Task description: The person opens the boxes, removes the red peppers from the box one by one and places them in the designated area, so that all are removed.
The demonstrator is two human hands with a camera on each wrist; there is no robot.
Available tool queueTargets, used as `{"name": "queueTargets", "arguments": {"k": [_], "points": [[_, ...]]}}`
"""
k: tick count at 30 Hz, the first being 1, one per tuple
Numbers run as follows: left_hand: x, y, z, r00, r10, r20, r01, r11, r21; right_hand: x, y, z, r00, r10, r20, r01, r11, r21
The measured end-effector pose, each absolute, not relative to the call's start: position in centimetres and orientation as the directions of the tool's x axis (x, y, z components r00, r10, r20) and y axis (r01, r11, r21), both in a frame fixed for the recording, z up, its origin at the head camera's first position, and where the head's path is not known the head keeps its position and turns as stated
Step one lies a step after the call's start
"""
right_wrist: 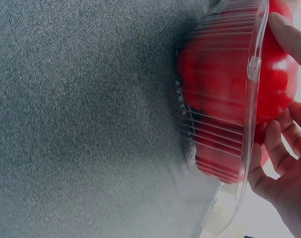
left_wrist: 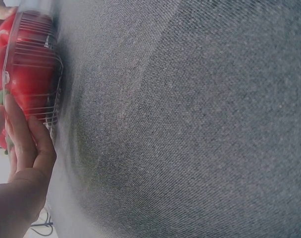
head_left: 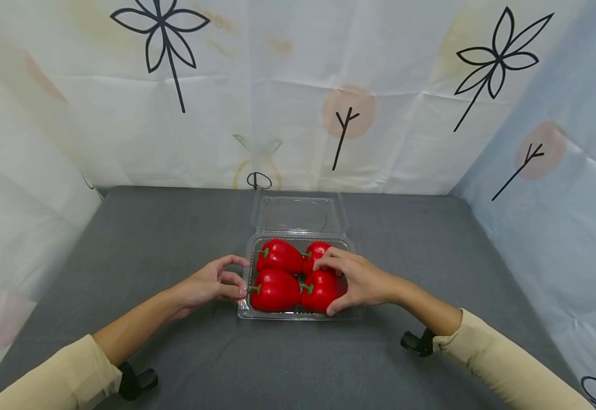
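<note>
A clear plastic clamshell container [head_left: 288, 316] lies on the table and holds several red bell peppers with green stems, set in two rows. My left hand [head_left: 216, 282] pinches the container's left rim, thumb above and fingers against the outer wall, as the left wrist view shows the hand [left_wrist: 27, 153] there. With curled fingers and thumb, my right hand [head_left: 358, 279] grips the front right bell pepper [head_left: 321, 291], which sits inside the container. The right wrist view shows this pepper [right_wrist: 275, 87] partly above the rim, its lower part behind the ribbed clear wall.
The container's hinged lid [head_left: 298, 213] lies folded back toward the rear wall. Grey cloth covers the table [head_left: 185, 228]. A printed white curtain [head_left: 277, 114] stands along the back and sides. Black straps [head_left: 136, 382] sit around both wrists.
</note>
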State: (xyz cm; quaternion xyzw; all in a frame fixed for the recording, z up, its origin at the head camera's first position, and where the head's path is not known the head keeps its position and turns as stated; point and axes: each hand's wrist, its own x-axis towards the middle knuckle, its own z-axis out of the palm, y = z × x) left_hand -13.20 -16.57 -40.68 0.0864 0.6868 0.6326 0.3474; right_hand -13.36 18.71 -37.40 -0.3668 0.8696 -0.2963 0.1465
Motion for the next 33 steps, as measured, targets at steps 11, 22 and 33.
{"name": "queueTargets", "arguments": {"k": [11,22,33], "points": [[-13.2,-16.4,-40.5,-0.746,0.556,-0.367,-0.316,0.189,0.930,-13.4,19.6,-37.3,-0.675,-0.737,-0.023,-0.521,0.498,-0.693],[-13.0,-16.4,-40.3,-0.746,0.550,-0.375,-0.321,0.197,0.926,-13.4,20.5,-35.9,-0.690,-0.724,0.003,-0.487,0.460,-0.743],[-12.9,-16.3,-40.5,-0.753,0.536,-0.382,-0.320,0.209,0.924,-14.0,23.3,-32.1,-0.764,-0.634,0.123,-0.541,0.525,-0.657]]}}
